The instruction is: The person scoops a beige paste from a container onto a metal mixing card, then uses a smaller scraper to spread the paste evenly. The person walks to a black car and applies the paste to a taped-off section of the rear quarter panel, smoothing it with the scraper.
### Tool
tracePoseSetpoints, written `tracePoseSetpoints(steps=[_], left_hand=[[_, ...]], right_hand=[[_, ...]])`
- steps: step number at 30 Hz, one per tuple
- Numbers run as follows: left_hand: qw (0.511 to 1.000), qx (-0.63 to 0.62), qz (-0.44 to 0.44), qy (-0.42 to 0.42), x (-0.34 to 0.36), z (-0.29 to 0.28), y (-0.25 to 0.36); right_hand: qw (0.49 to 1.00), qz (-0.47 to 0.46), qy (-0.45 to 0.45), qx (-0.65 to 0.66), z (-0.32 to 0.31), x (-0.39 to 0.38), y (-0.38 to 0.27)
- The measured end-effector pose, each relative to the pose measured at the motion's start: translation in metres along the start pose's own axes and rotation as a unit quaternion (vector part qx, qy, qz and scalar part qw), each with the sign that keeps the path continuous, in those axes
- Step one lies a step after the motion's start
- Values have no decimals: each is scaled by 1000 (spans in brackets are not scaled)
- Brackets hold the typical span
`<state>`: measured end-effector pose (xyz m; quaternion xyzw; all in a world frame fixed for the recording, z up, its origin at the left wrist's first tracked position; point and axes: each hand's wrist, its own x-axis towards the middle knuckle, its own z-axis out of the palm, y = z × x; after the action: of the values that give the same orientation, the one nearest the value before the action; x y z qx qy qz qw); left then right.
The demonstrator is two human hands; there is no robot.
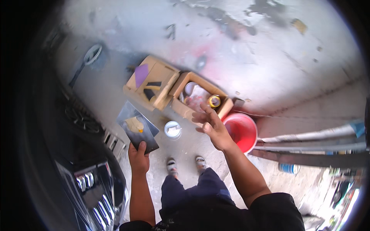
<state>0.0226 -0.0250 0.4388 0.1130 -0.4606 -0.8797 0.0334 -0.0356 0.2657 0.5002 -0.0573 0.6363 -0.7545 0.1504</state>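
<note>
My left hand [139, 158] is closed on a pair of thin dark plates [148, 141], one grey-blue and tilted behind the other, with a beige lump of paste [133, 124] and a small orange dab on top. My right hand [211, 129] is raised with its fingers apart and nothing visible in them. Beyond it is an open cardboard box [178, 88] holding cans and a yellow-topped container [214, 101]. Between my hands, on the floor, stands a white-blue tub [169, 125] with something pale in it.
A flattened cardboard box [158, 73] bears purple and dark sheets. A red bucket [244, 135] is at the right, with long pale bars [304, 136] and a blue can [287, 168] beyond. A black vehicle [69, 150] borders the left. A round long-handled item [92, 54] lies farther off.
</note>
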Motion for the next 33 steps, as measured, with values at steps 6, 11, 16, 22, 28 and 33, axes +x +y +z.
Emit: tracePoseSetpoints(steps=[6,11,16,22,28,33], left_hand=[[984,24,-35,-171,-12,46,32],[946,53,-99,-305,-37,78,43],[883,90,-164,-430,-83,136,16],[771,72,-244,-583,-166,207,-10],[634,35,-406,-656,-294,272,-67],[525,35,-474,-706,-373,320,-100]], right_hand=[[992,-37,115,-40,19,-62,-57],[978,-66,198,18,34,-125,-77],[945,-72,318,41,24,-231,-67],[884,-132,432,122,28,-350,-29],[807,-250,507,168,25,-492,-20],[760,-291,557,166,24,-567,-28]])
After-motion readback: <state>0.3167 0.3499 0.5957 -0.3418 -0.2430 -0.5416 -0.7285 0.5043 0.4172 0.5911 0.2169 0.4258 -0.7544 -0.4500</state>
